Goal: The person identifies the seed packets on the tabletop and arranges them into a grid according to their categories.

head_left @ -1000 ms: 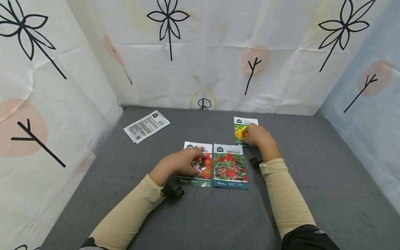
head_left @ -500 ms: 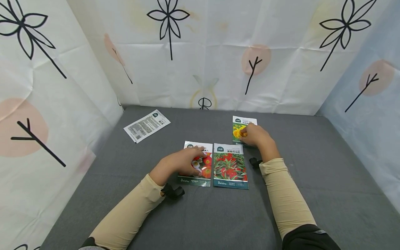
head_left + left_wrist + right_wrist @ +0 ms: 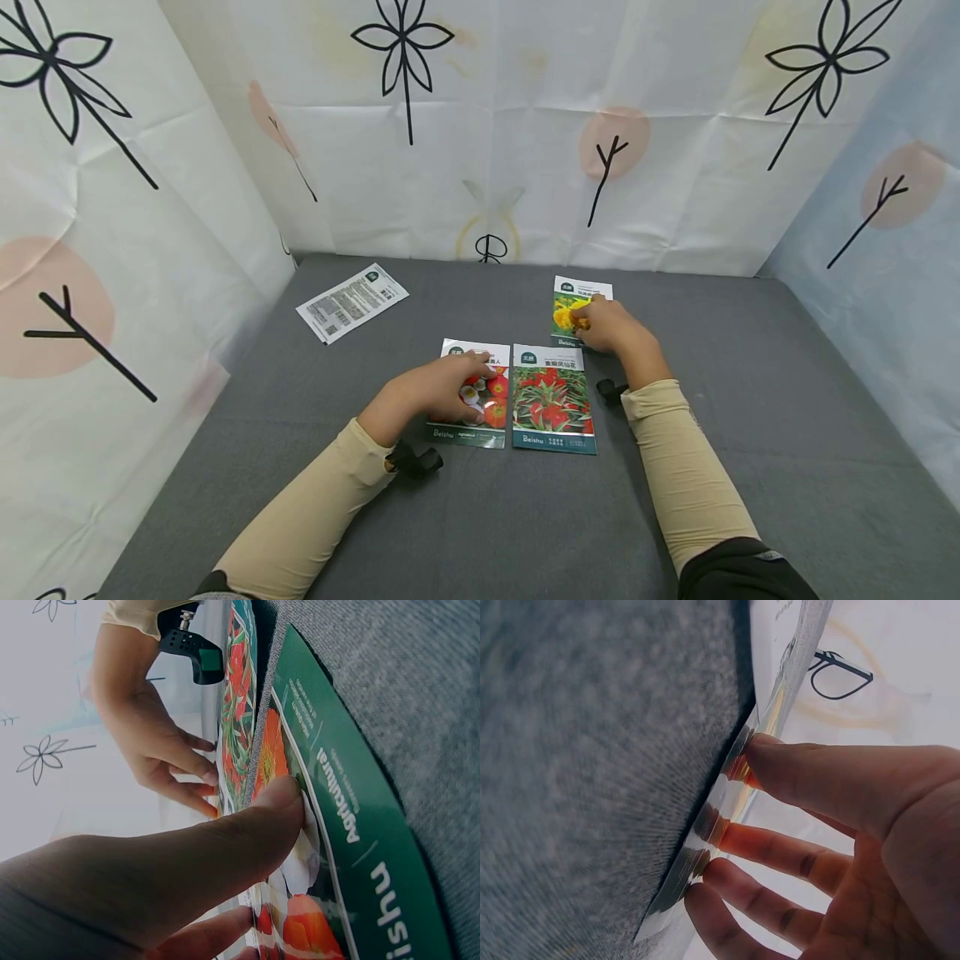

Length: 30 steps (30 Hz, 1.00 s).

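My left hand (image 3: 438, 387) rests on a seed packet (image 3: 493, 412) with red, orange and white flowers; its thumb (image 3: 277, 802) lies across the picture in the left wrist view. Right beside it is a second seed packet (image 3: 551, 398), printed with red flowers and green leaves. Farther back, my right hand (image 3: 617, 327) touches a seed packet with yellow flowers (image 3: 564, 318). In the right wrist view, its spread fingertips press on the glossy face of that packet (image 3: 716, 799), which lies on the cloth. The hand hides the packet's right part.
A seed packet with its printed white back up (image 3: 352, 303) lies at the far left of the grey cloth-covered table (image 3: 480, 525). White sheets with plant drawings (image 3: 525, 75) hang behind and at both sides. Each wrist bears a black camera mount.
The yellow-flower packet has slid a little left and back across the cloth under my right hand. My left hand and the other packets stay where they were.
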Each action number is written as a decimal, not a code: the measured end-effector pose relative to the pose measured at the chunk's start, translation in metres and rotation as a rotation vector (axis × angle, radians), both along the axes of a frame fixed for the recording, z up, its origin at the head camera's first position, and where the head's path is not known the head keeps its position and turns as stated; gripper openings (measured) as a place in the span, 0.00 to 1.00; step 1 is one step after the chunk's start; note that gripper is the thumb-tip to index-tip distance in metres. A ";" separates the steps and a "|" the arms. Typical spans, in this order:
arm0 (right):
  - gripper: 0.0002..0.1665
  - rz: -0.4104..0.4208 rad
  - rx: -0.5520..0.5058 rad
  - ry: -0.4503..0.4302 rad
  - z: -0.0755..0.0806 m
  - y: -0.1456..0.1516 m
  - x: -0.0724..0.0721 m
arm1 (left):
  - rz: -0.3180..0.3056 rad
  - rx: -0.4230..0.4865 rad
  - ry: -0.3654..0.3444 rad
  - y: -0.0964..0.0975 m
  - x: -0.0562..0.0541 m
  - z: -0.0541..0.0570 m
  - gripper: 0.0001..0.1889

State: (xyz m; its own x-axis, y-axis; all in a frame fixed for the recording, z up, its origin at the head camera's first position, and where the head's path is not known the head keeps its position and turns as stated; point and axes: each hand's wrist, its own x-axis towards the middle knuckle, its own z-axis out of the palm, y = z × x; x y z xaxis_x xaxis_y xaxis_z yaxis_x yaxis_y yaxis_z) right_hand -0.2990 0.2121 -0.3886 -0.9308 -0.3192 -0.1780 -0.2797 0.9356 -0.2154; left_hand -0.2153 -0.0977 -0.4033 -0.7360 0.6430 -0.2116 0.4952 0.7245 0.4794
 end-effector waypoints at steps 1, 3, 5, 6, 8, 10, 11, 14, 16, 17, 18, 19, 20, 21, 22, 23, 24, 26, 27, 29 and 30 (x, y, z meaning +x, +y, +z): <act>0.28 0.004 0.003 0.003 0.000 0.000 0.000 | 0.000 0.002 0.002 0.000 0.000 0.000 0.36; 0.28 0.009 0.011 0.005 0.000 -0.001 -0.001 | 0.001 0.001 0.003 0.000 0.000 0.000 0.37; 0.29 0.009 0.018 0.000 0.000 -0.001 -0.001 | 0.002 -0.003 0.003 -0.001 0.000 0.000 0.37; 0.29 0.008 0.020 -0.004 0.000 -0.001 -0.002 | 0.003 -0.002 0.002 -0.001 0.000 0.000 0.36; 0.30 0.000 0.020 -0.016 -0.001 -0.001 -0.003 | 0.003 -0.002 0.002 0.000 0.000 0.000 0.36; 0.30 -0.009 0.018 -0.028 -0.001 0.000 -0.003 | 0.003 0.001 0.003 0.000 0.000 0.000 0.35; 0.30 -0.014 0.010 -0.034 -0.001 0.000 -0.004 | 0.004 0.001 0.003 0.000 0.001 0.000 0.35; 0.30 -0.028 -0.020 -0.035 -0.002 0.002 -0.005 | 0.007 -0.004 0.000 0.001 0.001 0.001 0.36; 0.30 -0.035 -0.040 -0.029 -0.003 0.003 -0.005 | 0.009 -0.010 -0.002 0.001 0.002 0.002 0.36; 0.30 -0.037 -0.049 -0.025 -0.003 0.003 -0.006 | 0.012 -0.010 -0.005 0.001 0.002 0.002 0.36; 0.30 -0.039 -0.054 -0.022 -0.003 0.004 -0.006 | 0.011 -0.010 -0.006 0.001 0.003 0.002 0.36; 0.29 -0.038 -0.059 -0.019 -0.003 0.004 -0.006 | 0.011 -0.009 -0.006 0.001 0.003 0.003 0.36; 0.29 -0.037 -0.061 -0.017 -0.003 0.004 -0.006 | 0.011 -0.007 -0.006 0.001 0.003 0.003 0.36; 0.29 -0.036 -0.066 -0.017 -0.003 0.004 -0.006 | 0.012 -0.009 -0.006 0.001 0.003 0.003 0.36; 0.29 -0.034 -0.072 -0.015 -0.003 0.004 -0.006 | 0.011 -0.010 -0.005 0.001 0.003 0.003 0.36; 0.28 -0.032 -0.079 -0.014 -0.003 0.004 -0.006 | 0.010 -0.010 -0.005 0.001 0.003 0.003 0.36; 0.27 -0.031 -0.087 -0.014 -0.003 0.004 -0.006 | 0.009 -0.011 -0.005 0.001 0.003 0.002 0.36; 0.25 -0.031 -0.097 -0.013 -0.003 0.004 -0.007 | 0.006 -0.014 -0.005 0.001 0.002 0.002 0.36; 0.24 -0.031 -0.099 -0.013 -0.003 0.004 -0.007 | 0.003 -0.014 -0.005 0.001 0.002 0.001 0.37; 0.23 -0.033 -0.102 -0.013 -0.003 0.005 -0.008 | 0.000 -0.014 -0.004 0.001 0.002 0.001 0.37; 0.23 -0.032 -0.103 -0.014 -0.003 0.005 -0.008 | 0.000 -0.013 -0.003 0.001 0.002 0.001 0.37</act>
